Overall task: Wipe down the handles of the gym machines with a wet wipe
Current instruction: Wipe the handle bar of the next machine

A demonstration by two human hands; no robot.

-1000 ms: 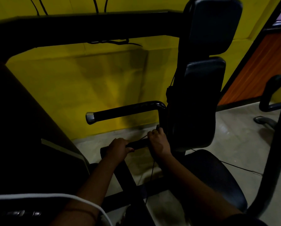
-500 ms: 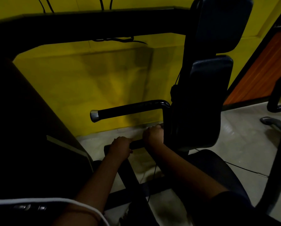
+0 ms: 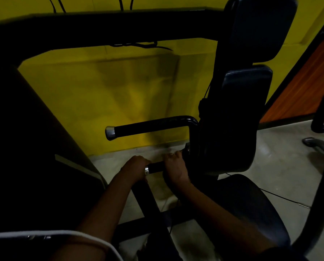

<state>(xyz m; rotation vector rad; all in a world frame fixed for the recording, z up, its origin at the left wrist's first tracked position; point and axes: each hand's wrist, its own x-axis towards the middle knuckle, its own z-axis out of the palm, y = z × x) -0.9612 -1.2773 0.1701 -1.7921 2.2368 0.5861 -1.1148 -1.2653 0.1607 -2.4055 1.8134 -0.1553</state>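
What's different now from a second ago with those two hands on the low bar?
The right hand slid along the lower handle toward its free end, gripping it throughout. The left hand drew back slightly, uncovering the silver end cap; whether it grips anything is unclear. The upper handle and seat stayed put. No wipe shows.

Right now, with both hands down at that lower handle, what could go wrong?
The right hand grips the lower handle right beside the frame post; sliding inward could jam the knuckles. The upper handle juts out just above, so rising could knock it. In this dim light, missed spots could go unnoticed.
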